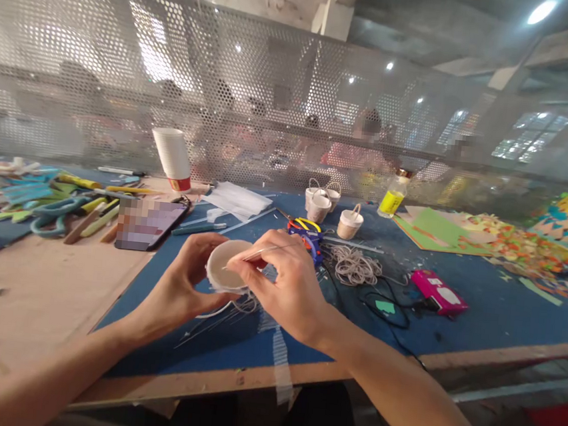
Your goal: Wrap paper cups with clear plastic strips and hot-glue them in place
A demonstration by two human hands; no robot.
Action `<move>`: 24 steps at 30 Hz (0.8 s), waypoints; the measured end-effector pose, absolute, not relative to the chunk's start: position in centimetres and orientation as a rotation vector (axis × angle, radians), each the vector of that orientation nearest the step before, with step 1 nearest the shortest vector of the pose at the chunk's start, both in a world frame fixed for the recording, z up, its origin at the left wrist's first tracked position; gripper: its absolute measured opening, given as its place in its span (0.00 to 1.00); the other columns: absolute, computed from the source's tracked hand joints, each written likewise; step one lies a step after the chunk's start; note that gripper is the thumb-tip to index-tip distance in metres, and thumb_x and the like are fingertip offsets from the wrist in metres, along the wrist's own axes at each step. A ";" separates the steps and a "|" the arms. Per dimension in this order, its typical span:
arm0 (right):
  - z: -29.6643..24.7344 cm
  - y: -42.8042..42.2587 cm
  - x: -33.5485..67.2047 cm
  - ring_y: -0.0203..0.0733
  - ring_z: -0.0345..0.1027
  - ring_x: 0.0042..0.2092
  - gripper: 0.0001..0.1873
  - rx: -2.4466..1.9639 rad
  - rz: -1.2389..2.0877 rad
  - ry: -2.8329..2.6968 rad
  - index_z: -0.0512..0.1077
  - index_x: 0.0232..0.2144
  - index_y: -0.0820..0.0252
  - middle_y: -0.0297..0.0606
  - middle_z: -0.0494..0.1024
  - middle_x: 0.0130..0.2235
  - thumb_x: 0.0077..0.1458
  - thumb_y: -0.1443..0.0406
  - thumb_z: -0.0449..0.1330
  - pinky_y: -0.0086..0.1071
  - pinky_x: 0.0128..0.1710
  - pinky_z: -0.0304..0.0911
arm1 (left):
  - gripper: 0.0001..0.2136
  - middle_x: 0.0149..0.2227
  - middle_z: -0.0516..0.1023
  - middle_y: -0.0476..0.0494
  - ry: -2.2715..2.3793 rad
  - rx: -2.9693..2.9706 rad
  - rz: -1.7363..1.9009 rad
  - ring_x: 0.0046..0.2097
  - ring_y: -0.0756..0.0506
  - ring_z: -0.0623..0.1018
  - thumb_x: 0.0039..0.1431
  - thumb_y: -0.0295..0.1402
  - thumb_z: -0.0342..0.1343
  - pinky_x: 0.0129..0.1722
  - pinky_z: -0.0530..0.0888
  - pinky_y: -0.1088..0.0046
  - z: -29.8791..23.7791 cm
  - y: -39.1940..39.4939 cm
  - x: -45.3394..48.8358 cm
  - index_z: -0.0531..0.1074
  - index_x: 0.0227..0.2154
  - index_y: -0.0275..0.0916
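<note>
My left hand (185, 277) is wrapped round a small off-white cup (219, 260), tilted so that its open mouth faces me. Its rim looks rough, as if covered with cord or cloth. At the right side of the rim, the fingers of my right hand (287, 280) pinch a thin pale strand (265, 250); whether it is string or wire is unclear. Loose cord (248, 303) and several thin wires lie on the blue mat (150, 347) below the cup. Beyond my right hand are blue-handled pliers (311, 239) and a coil of grey cord (354, 265).
Several small cups with handles (319, 206) stand at the back, near a yellow-labelled bottle (393, 195). A pink device (438, 292) with a black cable lies right. Left are a phone (149, 225), scissors (55, 216) and stacked paper cups (171, 155). A perforated metal screen (258, 63) borders the table.
</note>
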State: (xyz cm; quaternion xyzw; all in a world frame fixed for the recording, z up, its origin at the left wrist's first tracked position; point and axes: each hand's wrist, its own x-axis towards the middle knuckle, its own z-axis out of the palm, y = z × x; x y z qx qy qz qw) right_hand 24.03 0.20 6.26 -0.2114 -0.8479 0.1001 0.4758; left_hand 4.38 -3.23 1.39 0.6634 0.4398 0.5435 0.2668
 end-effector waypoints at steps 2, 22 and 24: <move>5.8 0.0 23.5 0.40 0.71 0.41 0.10 -0.553 0.219 -2.062 0.79 0.35 0.58 0.36 0.79 0.35 0.65 0.61 0.61 0.38 0.46 0.61 | 0.31 0.50 0.74 0.44 1.232 1.808 1.500 0.51 0.40 0.78 0.46 0.34 0.72 0.49 0.78 0.63 1.3 -3.4 4.6 0.63 0.51 0.45; 6.1 0.1 24.2 0.40 0.69 0.40 0.12 -0.368 0.232 -2.270 0.77 0.34 0.57 0.35 0.80 0.36 0.68 0.60 0.58 0.37 0.44 0.57 | 0.29 0.47 0.74 0.44 1.221 1.830 1.476 0.45 0.42 0.79 0.48 0.34 0.70 0.44 0.79 0.66 1.3 -3.7 4.3 0.63 0.51 0.44; 6.4 0.3 24.5 0.39 0.69 0.40 0.11 -0.317 0.245 -2.304 0.77 0.35 0.57 0.34 0.80 0.36 0.68 0.61 0.58 0.37 0.44 0.57 | 0.28 0.45 0.75 0.45 1.201 1.825 1.458 0.44 0.43 0.80 0.48 0.34 0.70 0.43 0.79 0.67 1.5 -3.7 4.3 0.63 0.50 0.44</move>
